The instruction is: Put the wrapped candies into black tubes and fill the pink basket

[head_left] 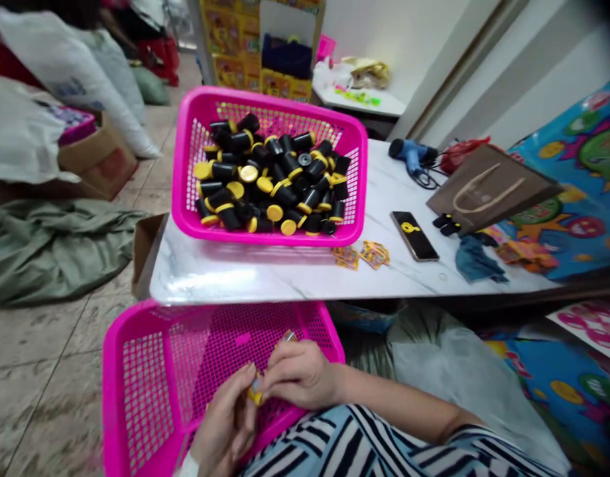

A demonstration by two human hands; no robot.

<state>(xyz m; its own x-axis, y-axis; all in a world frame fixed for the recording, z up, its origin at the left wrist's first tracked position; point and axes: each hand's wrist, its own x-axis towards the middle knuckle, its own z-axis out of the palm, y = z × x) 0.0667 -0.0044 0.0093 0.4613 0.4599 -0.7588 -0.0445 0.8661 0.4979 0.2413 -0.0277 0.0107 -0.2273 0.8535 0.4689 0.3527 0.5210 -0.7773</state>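
Note:
Over the lower pink basket, my left hand and my right hand are close together. Between their fingertips is a small yellow printed piece, mostly covered by the fingers. Another bit with a yellow and silvery end pokes out beyond my right hand; whether it belongs to the same piece I cannot tell. On the table, an upper pink basket holds many small black cylinders with yellow caps. Small yellow printed pieces lie in front of it.
On the marble-patterned table are a phone, a blue heat gun or hair dryer with its cord, a brown paper bag and a blue cloth. White sacks and green fabric lie on the left floor.

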